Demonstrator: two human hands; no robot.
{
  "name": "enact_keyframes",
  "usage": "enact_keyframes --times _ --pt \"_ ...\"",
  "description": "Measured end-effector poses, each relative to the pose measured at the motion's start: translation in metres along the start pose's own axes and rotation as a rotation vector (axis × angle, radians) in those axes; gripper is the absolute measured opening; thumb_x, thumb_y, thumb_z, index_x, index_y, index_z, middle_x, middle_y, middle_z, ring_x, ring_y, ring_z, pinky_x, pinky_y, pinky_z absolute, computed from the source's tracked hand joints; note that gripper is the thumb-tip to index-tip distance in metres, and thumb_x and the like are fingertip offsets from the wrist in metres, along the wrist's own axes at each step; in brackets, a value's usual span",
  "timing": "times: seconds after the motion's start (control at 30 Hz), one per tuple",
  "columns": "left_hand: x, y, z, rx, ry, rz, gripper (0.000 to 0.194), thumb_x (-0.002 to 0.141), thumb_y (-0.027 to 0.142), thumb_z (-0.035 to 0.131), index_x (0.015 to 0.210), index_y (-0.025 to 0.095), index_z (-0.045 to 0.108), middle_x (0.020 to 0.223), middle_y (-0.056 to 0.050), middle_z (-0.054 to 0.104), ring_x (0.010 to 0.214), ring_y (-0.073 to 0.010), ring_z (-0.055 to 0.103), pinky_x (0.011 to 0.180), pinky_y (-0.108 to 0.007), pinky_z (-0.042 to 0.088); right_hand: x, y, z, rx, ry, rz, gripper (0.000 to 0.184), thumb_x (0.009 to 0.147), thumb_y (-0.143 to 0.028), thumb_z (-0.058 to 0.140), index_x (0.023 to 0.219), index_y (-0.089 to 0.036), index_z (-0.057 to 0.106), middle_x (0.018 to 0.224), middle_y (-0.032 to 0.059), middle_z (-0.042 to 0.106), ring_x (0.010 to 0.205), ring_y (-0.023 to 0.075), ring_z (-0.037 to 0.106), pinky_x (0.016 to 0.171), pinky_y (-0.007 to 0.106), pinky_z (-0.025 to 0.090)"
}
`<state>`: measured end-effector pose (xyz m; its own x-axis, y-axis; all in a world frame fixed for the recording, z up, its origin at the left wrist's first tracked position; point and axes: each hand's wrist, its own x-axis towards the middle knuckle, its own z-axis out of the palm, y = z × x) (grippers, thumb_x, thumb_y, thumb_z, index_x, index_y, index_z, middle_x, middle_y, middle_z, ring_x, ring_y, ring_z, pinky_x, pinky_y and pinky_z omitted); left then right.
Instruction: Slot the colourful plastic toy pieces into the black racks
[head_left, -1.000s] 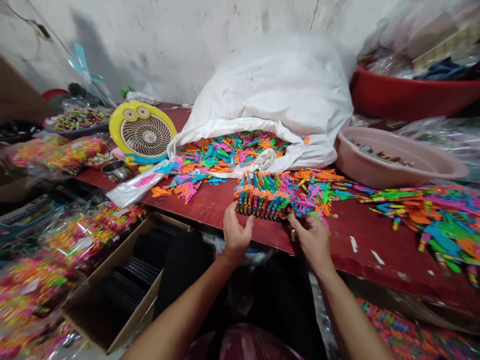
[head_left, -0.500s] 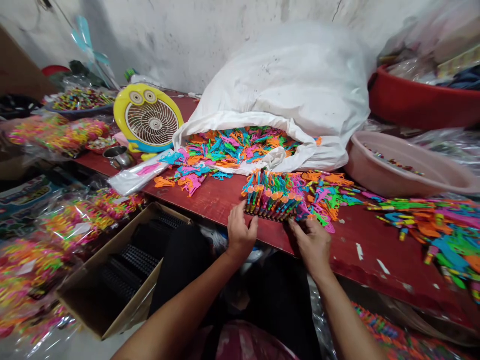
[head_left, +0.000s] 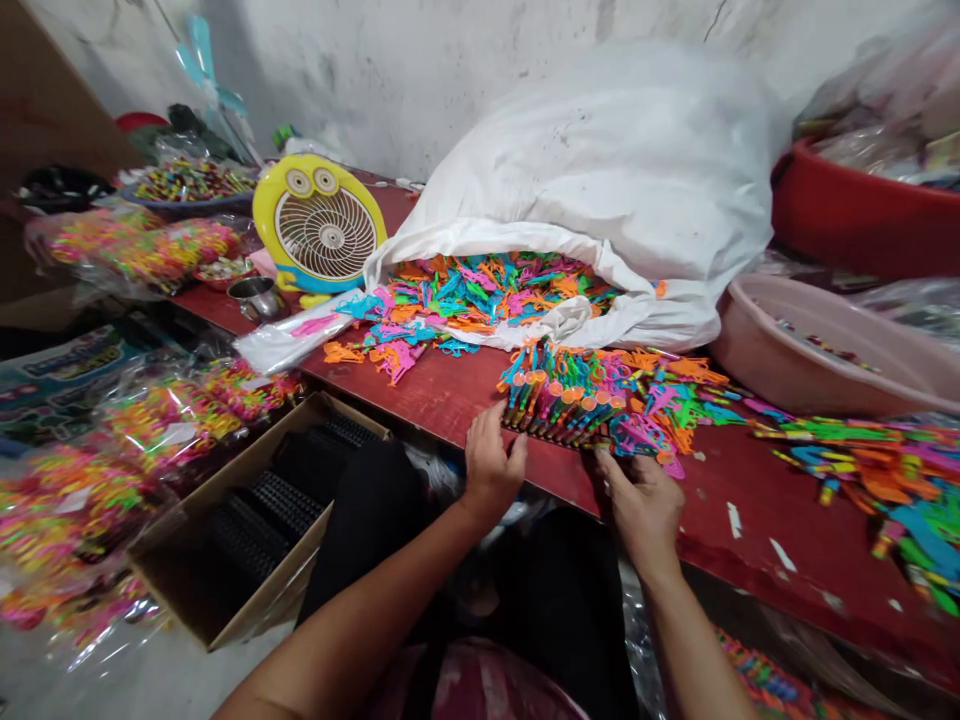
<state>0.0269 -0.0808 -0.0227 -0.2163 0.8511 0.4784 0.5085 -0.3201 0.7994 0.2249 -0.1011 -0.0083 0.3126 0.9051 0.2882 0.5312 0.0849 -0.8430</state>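
A black rack (head_left: 559, 408) filled with a row of colourful plastic toy pieces stands near the front edge of the red table (head_left: 757, 520). My left hand (head_left: 491, 462) rests at the rack's left end, its fingers curled against it. At the rack's right front corner sits my right hand (head_left: 643, 497), fingers bent and touching the table edge by the rack. Loose bright plastic toys (head_left: 660, 400) lie just behind and to the right of the rack.
A white sack (head_left: 600, 180) spills coloured toys behind the rack. A yellow desk fan (head_left: 321, 228) and metal cup (head_left: 259, 296) stand left. A pink basin (head_left: 832, 350) and red tub (head_left: 862, 215) sit right. An open cardboard box (head_left: 255, 520) of black racks is below left, among bagged toys.
The view has drifted left and slightly down, so everything shifted right in the picture. Both hands stay at the ends of the rack, barely moving.
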Motion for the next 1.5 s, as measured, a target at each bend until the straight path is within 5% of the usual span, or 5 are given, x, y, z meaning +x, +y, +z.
enact_keyframes --times 0.43,0.63,0.87,1.03,1.5 --pt "0.003 -0.004 -0.004 -0.028 -0.014 0.015 0.047 0.085 0.019 0.059 0.130 0.014 0.051 0.119 -0.014 0.063 0.113 -0.0270 0.060 0.102 -0.046 0.048 0.007 -0.023 0.005 -0.409 -0.014 -0.353 0.032 0.097 -0.040 0.045 0.071 -0.023 0.049 0.071 0.0017 0.051 0.061 0.0158 0.043 0.060 0.030 0.031" --pt "0.025 0.032 -0.032 0.070 0.210 0.313 0.047 0.088 0.017 0.058 0.134 0.018 0.051 0.124 -0.015 0.060 0.119 -0.0269 0.056 0.103 -0.045 0.045 0.013 -0.014 0.009 -0.546 -0.030 -0.345 0.030 0.098 -0.039 0.038 0.080 -0.022 0.053 0.072 0.0049 0.054 0.060 0.0179 0.045 0.058 0.031 0.028" --pt "0.077 0.104 -0.025 0.137 -0.410 0.658 0.047 0.086 0.033 0.067 0.130 0.022 0.056 0.126 -0.012 0.063 0.122 -0.0291 0.054 0.110 -0.049 0.036 0.022 -0.008 0.007 -0.509 -0.104 -0.275 0.026 0.095 -0.035 0.040 0.086 -0.018 0.059 0.078 0.0095 0.064 0.065 0.0207 0.056 0.058 0.030 0.035" --pt "0.103 0.118 0.001 0.241 -0.675 0.710 0.034 0.082 0.037 0.074 0.111 0.020 0.068 0.106 -0.010 0.068 0.107 -0.0288 0.062 0.103 -0.051 0.040 0.027 -0.007 0.002 -0.361 -0.175 -0.291 0.025 0.092 -0.032 0.043 0.091 -0.018 0.064 0.082 0.0096 0.068 0.074 0.0216 0.061 0.064 0.030 0.042" --pt "0.108 0.112 0.000 0.252 -0.777 0.659 0.029 0.082 0.027 0.073 0.110 0.021 0.070 0.102 -0.007 0.066 0.094 -0.0234 0.065 0.079 -0.032 0.054 0.028 -0.011 0.005 -0.660 -0.234 -0.277 0.031 0.099 -0.035 0.040 0.093 -0.018 0.065 0.079 0.0091 0.068 0.068 0.0220 0.064 0.056 0.030 0.030"
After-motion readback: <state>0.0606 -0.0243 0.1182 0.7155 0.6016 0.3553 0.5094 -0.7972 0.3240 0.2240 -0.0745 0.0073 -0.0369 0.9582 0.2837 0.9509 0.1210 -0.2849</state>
